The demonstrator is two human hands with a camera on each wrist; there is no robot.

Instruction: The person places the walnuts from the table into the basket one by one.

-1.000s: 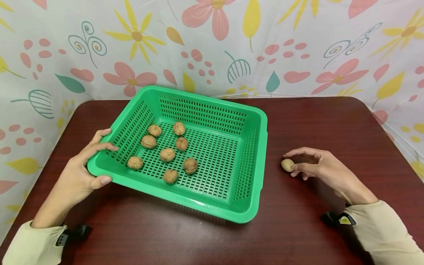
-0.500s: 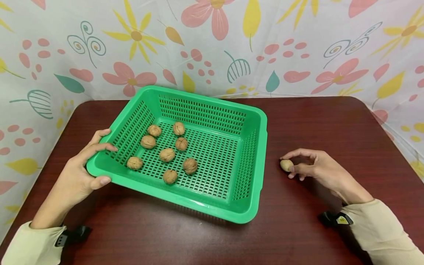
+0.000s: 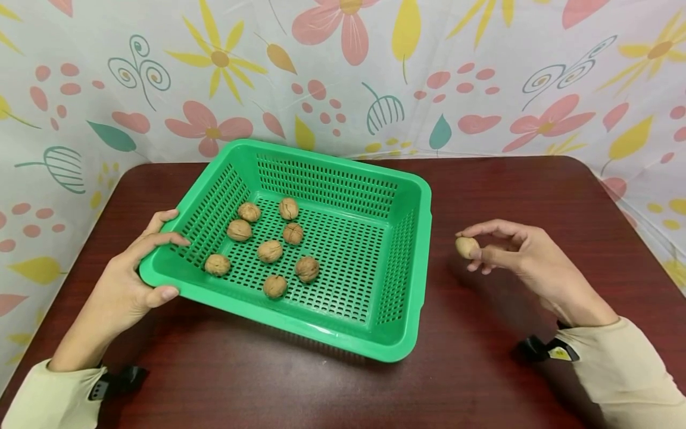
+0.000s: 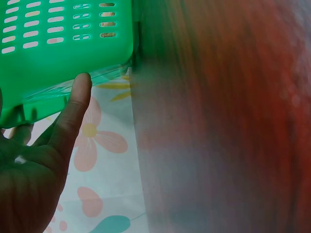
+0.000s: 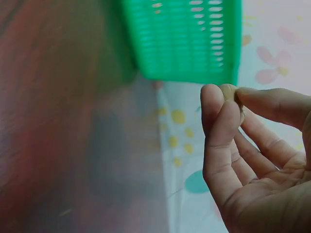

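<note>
In the head view, a green plastic basket (image 3: 343,344) with slotted walls stands at an angle on the table. Several brown walnuts (image 3: 270,251) lie on its floor, mostly in the left half. My left hand (image 3: 124,274) holds the basket's near left corner, fingers over the rim and thumb along the front edge. Right of the basket, my right hand (image 3: 536,262) pinches a paler walnut (image 3: 466,247) between thumb and fingers, just above the table. In the right wrist view the fingers largely hide this walnut (image 5: 228,91).
The dark red-brown wooden table (image 3: 321,393) extends around the basket. A white cloth (image 3: 332,77) printed with flowers and leaves hangs behind the table and along its sides. Each wrist wears a black strap with a small camera.
My right hand has lifted the pale walnut slightly off the table and moved a little away from me. The left hand and basket have stayed in place.
</note>
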